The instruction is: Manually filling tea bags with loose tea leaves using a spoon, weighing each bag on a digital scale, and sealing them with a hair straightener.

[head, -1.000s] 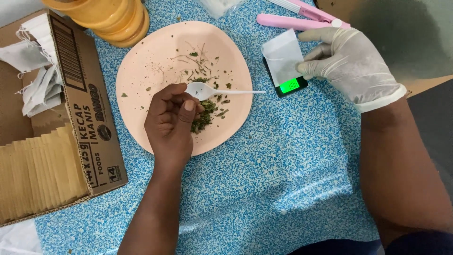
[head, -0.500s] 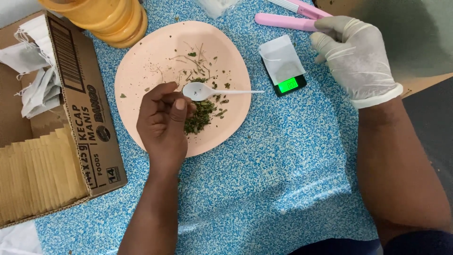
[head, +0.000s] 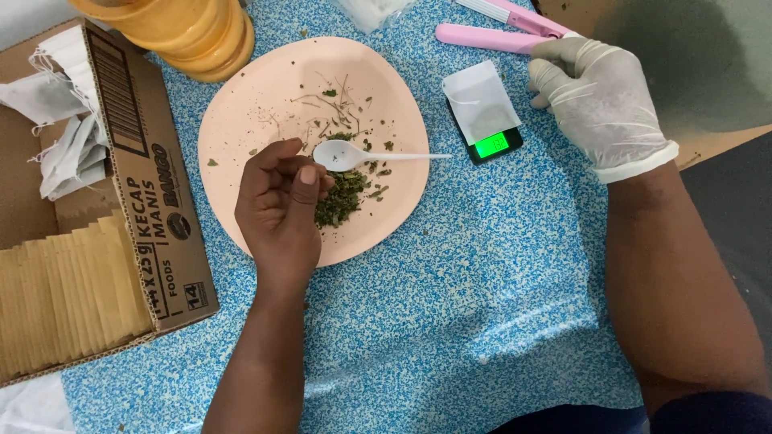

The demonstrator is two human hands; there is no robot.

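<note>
pink plate [head: 241, 120], dried herbs [head: 342, 199] — left hand [head: 277, 209] pinching

The left hand [head: 277, 213] covers part of the herbs [head: 342, 197]. The pouch [head: 481, 108] hides most of the scale [head: 492, 143]. The jar [head: 181, 28], sealer [head: 498, 32] and box [head: 88, 217] are cut off by the frame's edges.

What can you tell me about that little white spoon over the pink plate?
The white spoon looks like thin plastic, with a small oval bowl and a slim straight handle. It lies roughly level over the pink plate, handle pointing right toward the small scale. The bare left hand touches its bowl end above the green dried leaves. The bowl looks nearly empty.
</note>
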